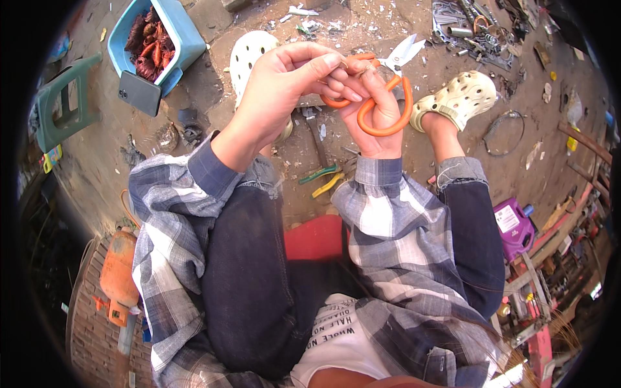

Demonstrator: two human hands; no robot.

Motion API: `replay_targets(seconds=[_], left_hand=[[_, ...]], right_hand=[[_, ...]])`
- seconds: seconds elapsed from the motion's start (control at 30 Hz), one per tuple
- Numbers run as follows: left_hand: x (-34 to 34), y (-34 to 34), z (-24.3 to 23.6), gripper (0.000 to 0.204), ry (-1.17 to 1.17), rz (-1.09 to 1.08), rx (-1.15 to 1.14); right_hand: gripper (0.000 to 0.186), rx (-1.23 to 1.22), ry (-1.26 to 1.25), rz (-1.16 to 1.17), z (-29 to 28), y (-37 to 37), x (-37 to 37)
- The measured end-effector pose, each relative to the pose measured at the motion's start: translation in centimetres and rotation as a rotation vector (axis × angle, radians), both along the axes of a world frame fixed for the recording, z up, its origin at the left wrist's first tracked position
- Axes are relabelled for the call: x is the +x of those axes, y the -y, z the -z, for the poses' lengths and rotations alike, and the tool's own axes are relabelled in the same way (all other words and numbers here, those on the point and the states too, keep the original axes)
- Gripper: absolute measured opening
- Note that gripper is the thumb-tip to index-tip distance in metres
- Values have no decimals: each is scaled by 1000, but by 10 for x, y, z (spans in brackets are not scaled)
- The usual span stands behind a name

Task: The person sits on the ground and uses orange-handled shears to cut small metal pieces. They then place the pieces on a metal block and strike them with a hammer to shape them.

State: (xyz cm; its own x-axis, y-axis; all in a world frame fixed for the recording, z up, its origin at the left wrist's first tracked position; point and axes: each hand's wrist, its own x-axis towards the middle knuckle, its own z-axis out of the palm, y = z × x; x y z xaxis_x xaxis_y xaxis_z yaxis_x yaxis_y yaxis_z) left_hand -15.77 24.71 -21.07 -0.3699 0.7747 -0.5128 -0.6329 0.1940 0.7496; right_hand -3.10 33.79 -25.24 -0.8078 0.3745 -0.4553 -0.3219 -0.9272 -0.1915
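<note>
My left hand (283, 84) is closed in a pinch, thumb against forefinger. A thin strand seems to be at its fingertips, too fine to make out. Close beside it, my right hand (375, 110) is curled around a pair of scissors with orange handles (407, 103). One handle loop hangs over the palm, and the silver blades point away to the upper right, slightly apart. The thumb and fingertips of that hand also meet near the left fingertips. What lies between them is partly hidden by the fingers.
A blue bin (188, 39) of reddish coiled scrap stands at the far left, a dark phone (140, 94) at its edge. Green-and-yellow pliers (326, 181) and a hammer (317, 139) lie between my feet. Metal parts (479, 32) are piled far right. A purple jug (514, 227) stands right.
</note>
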Motion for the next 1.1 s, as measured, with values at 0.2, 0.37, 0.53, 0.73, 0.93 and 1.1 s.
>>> replay_targets(seconds=[0.2,0.37,0.53,0.73,0.93,1.1], left_hand=[[-36,-45,32,20,-275,-118,-84],[-105,-91,86,10,-679,-273,-235],[-127,-123,115,11,-1054,-196,-312],[-147,-113,150,13,-985,-269,-165],[-89,-38,93,16,-869,13,-219],[-60,30,89,17,-1044,288,-364]], right_hand=[[16,82,101,112,11,-21,14],[18,71,99,95,15,-16,10],[17,165,177,93,14,-13,12],[21,295,417,85,26,-11,16],[29,480,675,-6,56,-6,24],[30,758,873,-127,107,16,26]])
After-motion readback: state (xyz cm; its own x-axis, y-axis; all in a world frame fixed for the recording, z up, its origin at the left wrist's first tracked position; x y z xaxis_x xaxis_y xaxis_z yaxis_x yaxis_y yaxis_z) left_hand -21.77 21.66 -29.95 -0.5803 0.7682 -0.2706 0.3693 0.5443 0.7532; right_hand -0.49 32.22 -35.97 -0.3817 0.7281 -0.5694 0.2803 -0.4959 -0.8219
